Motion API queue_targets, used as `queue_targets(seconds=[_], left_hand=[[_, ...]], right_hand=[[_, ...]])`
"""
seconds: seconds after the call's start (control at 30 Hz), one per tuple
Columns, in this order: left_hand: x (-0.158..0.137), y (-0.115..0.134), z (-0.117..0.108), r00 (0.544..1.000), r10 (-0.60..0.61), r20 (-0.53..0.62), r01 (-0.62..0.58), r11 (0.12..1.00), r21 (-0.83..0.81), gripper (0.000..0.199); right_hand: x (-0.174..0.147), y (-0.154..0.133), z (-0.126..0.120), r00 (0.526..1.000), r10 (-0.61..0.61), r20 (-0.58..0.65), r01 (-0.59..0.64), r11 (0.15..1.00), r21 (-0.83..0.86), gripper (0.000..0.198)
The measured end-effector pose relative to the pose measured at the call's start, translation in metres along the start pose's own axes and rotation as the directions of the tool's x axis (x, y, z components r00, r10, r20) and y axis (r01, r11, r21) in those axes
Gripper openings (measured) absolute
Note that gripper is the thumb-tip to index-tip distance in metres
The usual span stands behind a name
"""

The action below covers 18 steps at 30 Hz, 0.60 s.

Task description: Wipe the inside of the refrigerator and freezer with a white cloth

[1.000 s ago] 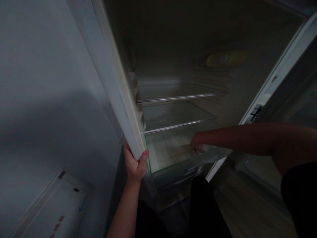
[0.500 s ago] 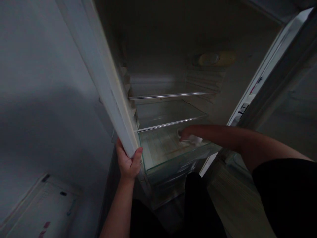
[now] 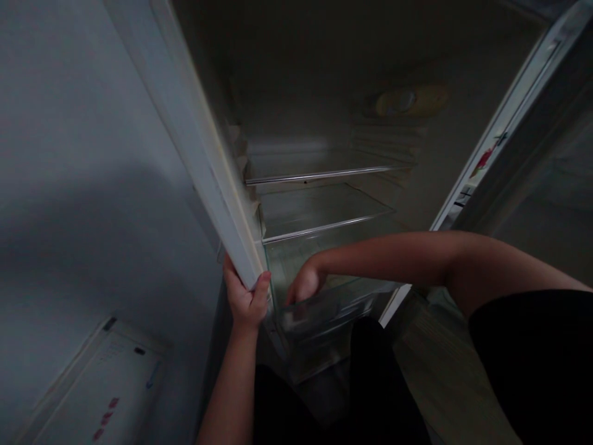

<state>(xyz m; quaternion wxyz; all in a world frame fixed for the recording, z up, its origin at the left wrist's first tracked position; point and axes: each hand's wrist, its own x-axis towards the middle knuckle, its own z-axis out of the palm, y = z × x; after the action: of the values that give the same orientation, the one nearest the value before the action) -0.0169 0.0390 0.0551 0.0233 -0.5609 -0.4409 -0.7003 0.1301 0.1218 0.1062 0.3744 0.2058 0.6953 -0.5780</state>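
My left hand point(image 3: 245, 300) is closed round the left front edge of an open refrigerator point(image 3: 222, 204), thumb on the inner side. My right hand point(image 3: 306, 285) reaches down into the clear drawer point(image 3: 343, 306) at the bottom, at its front left corner. Its fingers are bent and partly seen through the see-through front wall. A pale, blurred patch shows at the fingertips, the white cloth point(image 3: 291, 318) seen in the hand a moment ago. Two glass shelves with shiny front trims point(image 3: 324, 175) lie above the drawer.
The open refrigerator door point(image 3: 532, 185) stands on the right. A yellowish rounded fitting point(image 3: 412, 101) sits on the inner right wall. A white box with red marks point(image 3: 106, 383) is at the lower left, by a pale wall point(image 3: 83, 154). My knee point(image 3: 370, 346) is just before the drawer.
My right hand has moved left and toward me, from the drawer's right part to its front left corner, with the white cloth. My left hand keeps its hold. The view has shifted slightly.
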Motion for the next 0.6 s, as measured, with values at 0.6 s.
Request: queue_targets(seconds=[0.6], left_hand=[[0.001, -0.004, 0.000, 0.997, 0.063, 0.041, -0.062, 0.998, -0.020, 0.088]], right_hand=[[-0.186, 0.124, 0.040, 0.322, 0.763, -0.560, -0.562, 0.630, 0.536, 0.017]])
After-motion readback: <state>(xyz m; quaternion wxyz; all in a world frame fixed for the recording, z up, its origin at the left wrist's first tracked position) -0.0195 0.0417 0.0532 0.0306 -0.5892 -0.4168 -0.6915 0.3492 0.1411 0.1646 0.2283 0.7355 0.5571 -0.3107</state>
